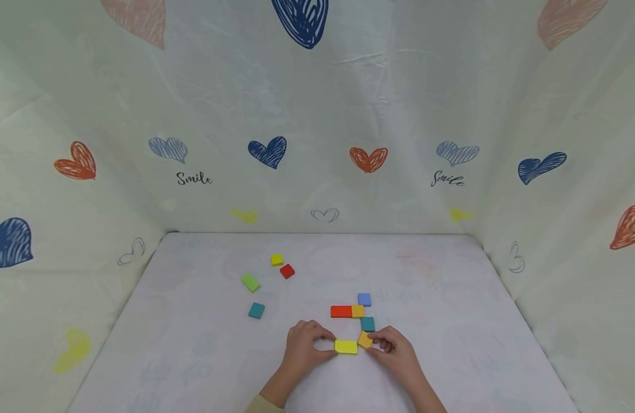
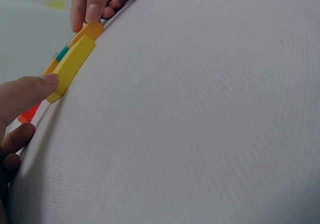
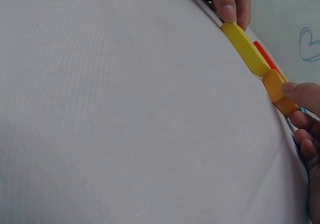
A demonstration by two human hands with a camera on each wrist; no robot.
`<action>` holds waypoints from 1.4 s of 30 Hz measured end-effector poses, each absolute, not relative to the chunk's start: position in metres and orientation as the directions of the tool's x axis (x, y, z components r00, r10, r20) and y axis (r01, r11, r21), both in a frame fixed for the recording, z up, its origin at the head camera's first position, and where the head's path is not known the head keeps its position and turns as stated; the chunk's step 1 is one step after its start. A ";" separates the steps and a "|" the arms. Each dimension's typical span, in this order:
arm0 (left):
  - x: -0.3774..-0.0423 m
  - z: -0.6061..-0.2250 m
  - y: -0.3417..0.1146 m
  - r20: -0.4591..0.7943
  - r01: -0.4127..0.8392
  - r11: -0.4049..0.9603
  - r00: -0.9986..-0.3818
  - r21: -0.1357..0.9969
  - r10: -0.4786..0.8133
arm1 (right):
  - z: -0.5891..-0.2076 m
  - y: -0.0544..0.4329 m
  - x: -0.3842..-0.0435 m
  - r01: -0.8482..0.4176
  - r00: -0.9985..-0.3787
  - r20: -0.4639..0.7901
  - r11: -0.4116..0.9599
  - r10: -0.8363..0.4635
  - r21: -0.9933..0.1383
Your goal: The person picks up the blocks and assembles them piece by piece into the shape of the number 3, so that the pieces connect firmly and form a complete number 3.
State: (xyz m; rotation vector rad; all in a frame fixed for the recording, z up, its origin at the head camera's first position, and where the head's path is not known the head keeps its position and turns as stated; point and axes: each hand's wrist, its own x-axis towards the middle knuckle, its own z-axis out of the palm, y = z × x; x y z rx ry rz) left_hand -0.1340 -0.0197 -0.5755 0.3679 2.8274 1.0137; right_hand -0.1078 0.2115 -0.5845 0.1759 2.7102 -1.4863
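Observation:
In the head view, my left hand (image 1: 309, 346) pinches the left end of a yellow rectangular block (image 1: 346, 347) between thumb and index finger. My right hand (image 1: 397, 351) grips an orange square block (image 1: 365, 340), turned slightly askew, close to the yellow block's right end. Just above the orange block lies a teal square block (image 1: 367, 324). A second orange block (image 1: 358, 311) sits up and left of the teal one, with a red rectangular block (image 1: 341, 311) against its left side. Above them is a blue square block (image 1: 364, 299).
On the left of the white table (image 1: 193, 344) lie loose blocks: a teal one (image 1: 256, 310), a light green one (image 1: 250, 283), a small red one (image 1: 287, 271) and a small yellow one (image 1: 277, 260). A heart-printed cloth (image 1: 317, 103) hangs behind and at both sides.

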 end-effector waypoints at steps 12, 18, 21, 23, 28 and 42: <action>-0.134 -0.578 -0.021 -0.035 0.199 0.751 -0.958 0.629 0.283 | -0.585 0.213 -0.108 0.108 -0.994 -0.083 0.533 0.072 -0.839; -0.133 -0.578 -0.022 -0.037 0.203 0.755 -0.957 0.624 0.288 | -0.586 0.212 -0.108 0.117 -0.993 -0.090 0.530 0.077 -0.840; -0.133 -0.578 -0.022 -0.043 0.199 0.753 -0.956 0.627 0.289 | -0.586 0.212 -0.108 0.116 -0.993 -0.092 0.532 0.072 -0.839; -0.133 -0.578 -0.022 -0.047 0.196 0.750 -0.956 0.631 0.289 | -0.586 0.212 -0.108 0.112 -0.994 -0.090 0.534 0.068 -0.838; -0.133 -0.577 -0.022 -0.040 0.204 0.749 -0.955 0.630 0.294 | -0.586 0.212 -0.108 0.109 -0.994 -0.086 0.537 0.067 -0.837; -0.134 -0.579 -0.022 -0.041 0.201 0.751 -0.956 0.629 0.290 | -0.587 0.212 -0.108 0.106 -0.994 -0.081 0.550 0.070 -0.829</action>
